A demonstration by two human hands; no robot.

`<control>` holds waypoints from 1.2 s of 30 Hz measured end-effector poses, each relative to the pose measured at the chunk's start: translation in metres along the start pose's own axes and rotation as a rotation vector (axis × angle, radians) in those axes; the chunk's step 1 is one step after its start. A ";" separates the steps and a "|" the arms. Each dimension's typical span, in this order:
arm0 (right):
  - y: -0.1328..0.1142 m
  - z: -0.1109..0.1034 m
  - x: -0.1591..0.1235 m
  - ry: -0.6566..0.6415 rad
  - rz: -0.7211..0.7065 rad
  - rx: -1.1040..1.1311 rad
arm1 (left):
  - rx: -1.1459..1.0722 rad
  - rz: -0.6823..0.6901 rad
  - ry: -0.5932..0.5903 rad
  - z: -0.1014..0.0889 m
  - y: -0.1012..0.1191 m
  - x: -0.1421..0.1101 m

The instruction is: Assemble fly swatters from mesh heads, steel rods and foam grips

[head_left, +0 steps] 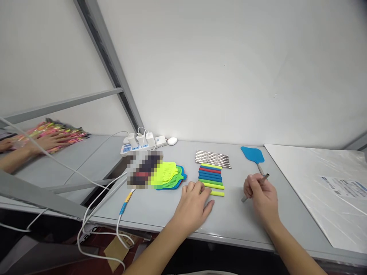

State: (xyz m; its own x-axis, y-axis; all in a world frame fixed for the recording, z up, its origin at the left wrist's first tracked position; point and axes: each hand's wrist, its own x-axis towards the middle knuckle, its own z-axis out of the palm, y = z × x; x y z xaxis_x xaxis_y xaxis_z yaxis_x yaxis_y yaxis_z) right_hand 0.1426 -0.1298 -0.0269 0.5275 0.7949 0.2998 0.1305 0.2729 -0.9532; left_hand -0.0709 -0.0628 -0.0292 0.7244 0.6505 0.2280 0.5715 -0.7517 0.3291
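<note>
My right hand [260, 193] is closed around a thin metal rod [263, 178], which it holds slanted above the grey table [160, 210]. A blue swatter head [252, 154] on a short metal stem lies just beyond that hand. My left hand [194, 202] rests palm down with its fingers on the near end of a row of coloured foam sleeves [211, 177] in yellow, green, blue and red. Beyond the sleeves sits a bundle of metal rods [213, 158].
A stack of yellow, green and blue mesh swatter heads [169, 175] lies left of my left hand. A power strip [142, 145] with chargers and white cables is at the back left. White sheets [323, 183] cover the right. Another person's hands [43, 141] handle colourful items at far left.
</note>
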 end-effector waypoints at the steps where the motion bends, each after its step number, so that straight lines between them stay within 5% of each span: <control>1: 0.003 -0.001 -0.001 0.017 0.003 -0.045 | -0.012 0.014 0.000 0.000 -0.001 0.000; 5: 0.008 -0.011 -0.009 0.038 -0.070 -0.302 | -0.077 0.095 -0.043 0.001 -0.004 0.001; 9: 0.013 -0.024 -0.018 -0.035 0.013 -0.508 | -0.159 0.058 -0.122 0.002 -0.006 0.000; 16: 0.017 -0.022 -0.025 -0.080 -0.019 -0.147 | -0.174 0.049 -0.151 0.000 -0.004 0.001; 23: 0.008 -0.016 -0.026 -0.192 0.007 -0.057 | -0.099 0.105 -0.169 -0.001 -0.003 0.003; 31: 0.001 -0.012 -0.023 -0.108 0.098 0.014 | -0.093 0.112 -0.156 -0.002 -0.003 0.002; 36: -0.018 0.000 -0.015 -0.282 -0.008 -0.105 | -0.117 0.117 -0.152 -0.001 -0.005 0.000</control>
State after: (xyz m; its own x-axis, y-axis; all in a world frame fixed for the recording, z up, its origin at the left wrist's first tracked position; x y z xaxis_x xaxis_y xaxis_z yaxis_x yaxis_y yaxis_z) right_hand 0.1324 -0.1470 -0.0144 0.2741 0.9162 0.2923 0.2272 0.2337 -0.9454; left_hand -0.0736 -0.0590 -0.0301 0.8378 0.5295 0.1333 0.4381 -0.7976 0.4146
